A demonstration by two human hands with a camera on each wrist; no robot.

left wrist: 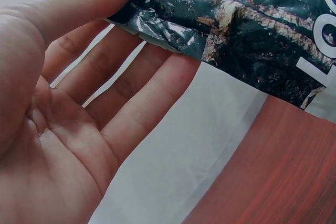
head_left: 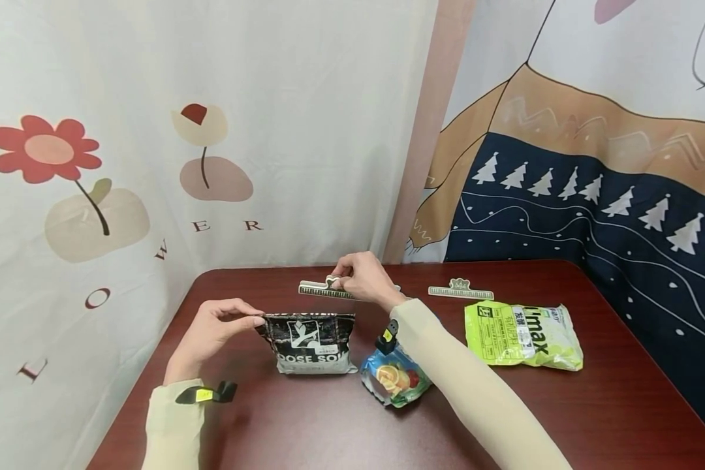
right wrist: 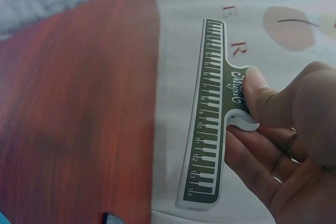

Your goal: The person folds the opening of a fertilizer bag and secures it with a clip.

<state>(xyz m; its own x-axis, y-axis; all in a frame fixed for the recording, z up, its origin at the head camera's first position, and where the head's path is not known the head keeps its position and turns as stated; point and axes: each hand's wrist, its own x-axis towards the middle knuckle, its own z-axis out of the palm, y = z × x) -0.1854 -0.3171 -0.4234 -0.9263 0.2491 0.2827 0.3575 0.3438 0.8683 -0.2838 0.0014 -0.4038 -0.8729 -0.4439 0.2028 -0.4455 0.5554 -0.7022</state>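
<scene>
Well — long clip (right wrist: pixel 209 114), glossy bag (head_left: pixel 311 343)

Three bags (head_left: pixel 311 343), at least two clips (head_left: pixel 461 292)

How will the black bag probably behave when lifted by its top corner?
The black bag would likely flex rather than stay stiff, because its thin film looks wrinkled near the left hand. It may feel slippery, as its surface shines there. It might hang tilted, since that hand pinches only a top corner.
</scene>
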